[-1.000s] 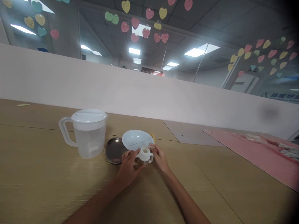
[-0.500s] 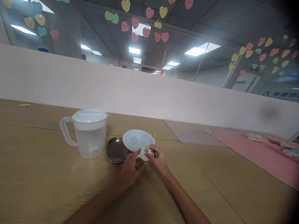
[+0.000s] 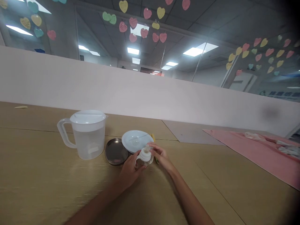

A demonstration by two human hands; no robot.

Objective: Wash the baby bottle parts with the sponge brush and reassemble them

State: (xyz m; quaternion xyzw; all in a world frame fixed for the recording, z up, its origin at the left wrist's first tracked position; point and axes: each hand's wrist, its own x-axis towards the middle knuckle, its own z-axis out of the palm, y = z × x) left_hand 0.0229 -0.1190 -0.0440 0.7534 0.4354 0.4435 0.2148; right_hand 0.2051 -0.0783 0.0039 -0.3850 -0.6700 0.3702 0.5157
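Baby bottle (image 3: 144, 156), white ribbed plastic collar, between left hand (image 3: 129, 170) and right hand (image 3: 160, 156).

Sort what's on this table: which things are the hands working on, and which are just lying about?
In hand: baby bottle, held by left hand and right hand.

Lying about: water jug, steel dish, white plate, pink cloth.

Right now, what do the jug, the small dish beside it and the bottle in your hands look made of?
Jug: frosted translucent plastic, white lid. Dish: likely stainless steel, dull grey sheen. Bottle: seemingly white plastic handled top, clear body, held by left hand and right hand.
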